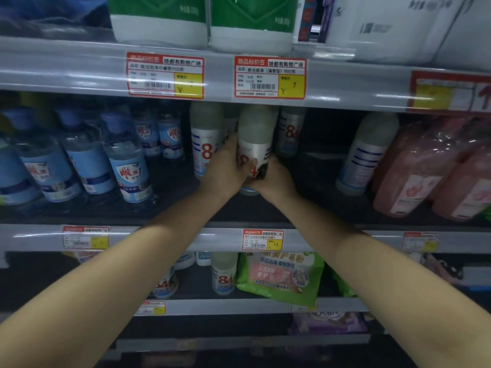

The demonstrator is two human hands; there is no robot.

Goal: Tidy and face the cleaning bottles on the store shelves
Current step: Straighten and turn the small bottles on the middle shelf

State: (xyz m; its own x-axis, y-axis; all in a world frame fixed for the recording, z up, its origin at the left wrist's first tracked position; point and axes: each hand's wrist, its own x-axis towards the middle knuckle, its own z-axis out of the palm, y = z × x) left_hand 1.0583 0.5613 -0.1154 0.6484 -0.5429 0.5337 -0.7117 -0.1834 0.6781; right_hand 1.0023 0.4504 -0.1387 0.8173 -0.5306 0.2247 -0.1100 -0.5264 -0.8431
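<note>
Both hands reach into the middle shelf (239,236) and grip one white "84" bottle (255,144); the left hand (225,170) wraps its left side, the right hand (273,176) cups its lower right, fingers curled round the label; the two-handed hold likely serves to turn the red numerals forward and seat it in line; a second "84" bottle (206,144) stands just beside it, label outward; the blue-label bottles (127,168) at left lean unevenly, apparently untidied.

White "84" bottle (255,144) with grey cap, upright at frame centre, red digits facing out. At nine o'clock, clear blue-labelled bottles (87,158); at three, another white bottle (368,152), leaning.
</note>
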